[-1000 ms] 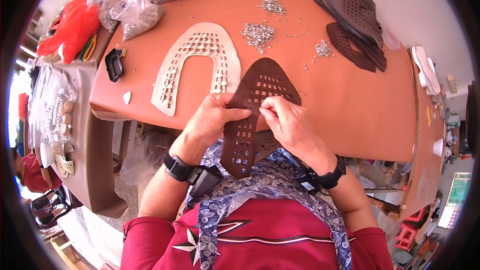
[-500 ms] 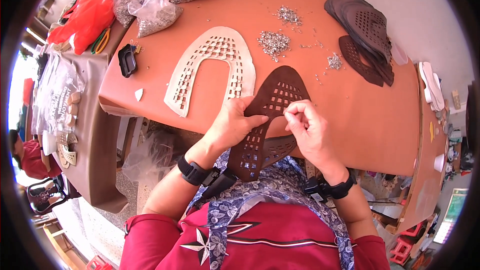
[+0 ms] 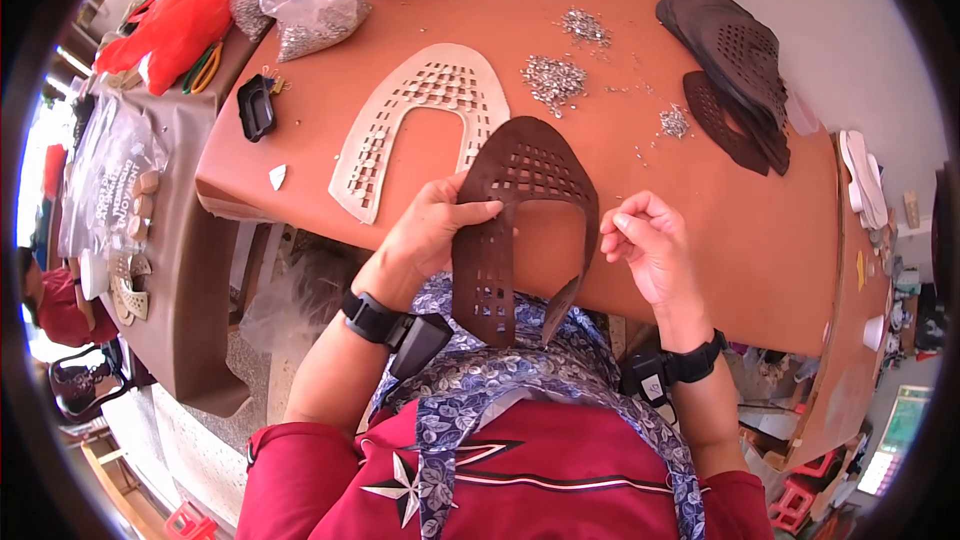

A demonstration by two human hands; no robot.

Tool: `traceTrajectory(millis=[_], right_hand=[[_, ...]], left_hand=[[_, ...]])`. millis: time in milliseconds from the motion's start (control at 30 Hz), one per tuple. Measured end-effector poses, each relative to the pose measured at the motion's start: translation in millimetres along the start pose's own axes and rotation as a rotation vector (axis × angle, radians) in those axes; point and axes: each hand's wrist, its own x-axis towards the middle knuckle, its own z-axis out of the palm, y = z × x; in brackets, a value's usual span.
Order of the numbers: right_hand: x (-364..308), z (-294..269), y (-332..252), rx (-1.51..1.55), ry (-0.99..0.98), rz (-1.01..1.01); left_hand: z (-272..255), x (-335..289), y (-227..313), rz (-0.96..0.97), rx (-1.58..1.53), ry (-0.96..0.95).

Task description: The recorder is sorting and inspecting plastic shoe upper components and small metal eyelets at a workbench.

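Note:
My left hand (image 3: 425,230) holds a dark brown, U-shaped shoe upper (image 3: 483,280) with rows of square holes. The thumb lies on its face and the other fingers are behind it. The upper is held up over the table's near edge, its ends hanging by my apron. Just right of it, apart from it, my right hand (image 3: 652,250) is raised with thumb and fingertips pinched together. Whatever may be between them is too small to make out. Beyond my left hand lies a cream upper (image 3: 487,80) of the same shape, with small round studs over part of its lattice.
Small silvery metal pieces (image 3: 555,82) lie in several piles on the brown table (image 3: 720,260). A stack of dark uppers (image 3: 720,35) sits far right. Clear bags of metal pieces (image 3: 318,25) stand far left, near a black tray (image 3: 257,108). Another person (image 3: 65,310) sits at left.
My right hand has drawn away from the brown upper to the right. The left hand has moved slightly left and turned the upper more face-on, so its opening shows wider.

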Motion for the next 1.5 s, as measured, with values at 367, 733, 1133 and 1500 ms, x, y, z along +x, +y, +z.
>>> traceTrajectory(millis=[367,733,1133,1500], right_hand=[[7.0,-0.9,3.8,0.073,-0.073,-0.008],[17.6,3.5,8.4,0.049,-0.063,0.01],[0.5,43.3,-26.6,-0.684,0.018,0.054],[-12.4,16.1,-26.2,-0.063,0.209,0.048]], left_hand=[[-5.6,-1.0,0.7,0.001,-0.055,-0.019],[10.8,-5.2,6.4,0.049,0.147,0.022],[86.5,-15.6,-3.1,0.551,1.461,-0.109],[17.9,29.9,-10.8,0.531,1.83,0.523]])
